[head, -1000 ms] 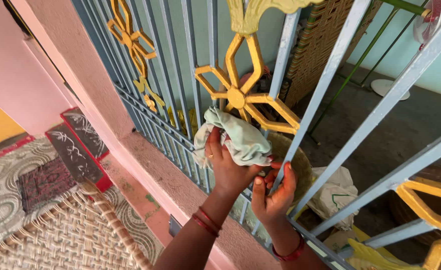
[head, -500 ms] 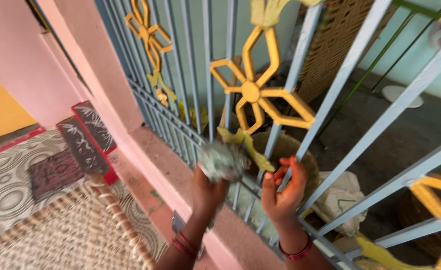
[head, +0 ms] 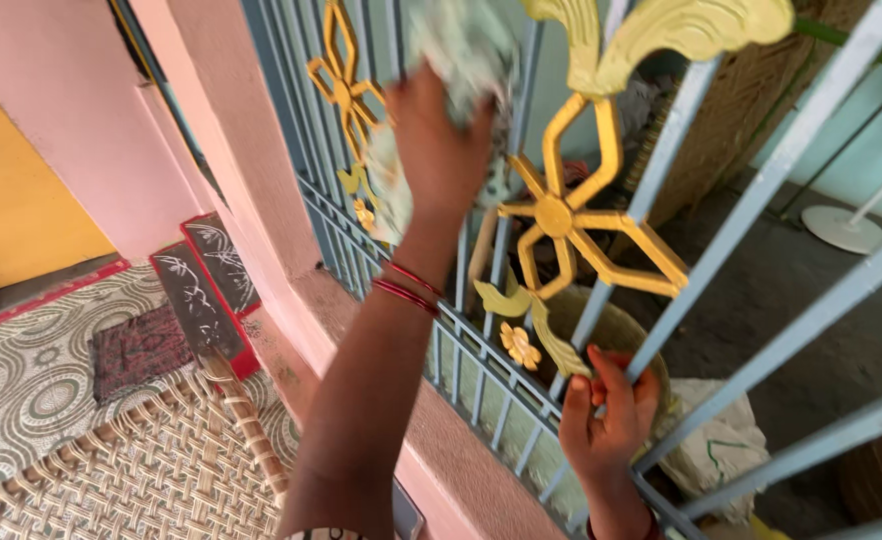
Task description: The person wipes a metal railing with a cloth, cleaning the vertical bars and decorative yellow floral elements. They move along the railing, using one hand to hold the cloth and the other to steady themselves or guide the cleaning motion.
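Reaching high up the blue metal window grille (head: 751,200), the left hand (head: 439,140) has its fingers closed around a pale green cloth (head: 461,45), pressing it against the upright bars near the top of the view; the cloth is blurred, and part of it hangs down beside the wrist. Two red bangles (head: 406,288) sit on that forearm. Lower and to the right, the right hand (head: 606,415) curls its fingers around a slanting blue bar, just beside a small yellow metal flower (head: 519,345). Between the two hands the grille carries a large yellow star-shaped ornament (head: 566,215), with a gold leaf-shaped piece (head: 681,30) above it and a second yellow ornament (head: 346,90) further left.

The grille is set in a pink wall (head: 211,130), with a pink ledge (head: 461,440) running under it. To the left the wall turns yellow (head: 11,210). On the floor lie a patterned mat with circles (head: 21,370), a red-edged dark mat (head: 211,280) and, nearest, a woven cane surface (head: 141,470). Through the bars I can see a grey floor, a round woven basket (head: 601,330), a white sack (head: 721,450) and the white base of a stand (head: 841,230) by a pale green wall.
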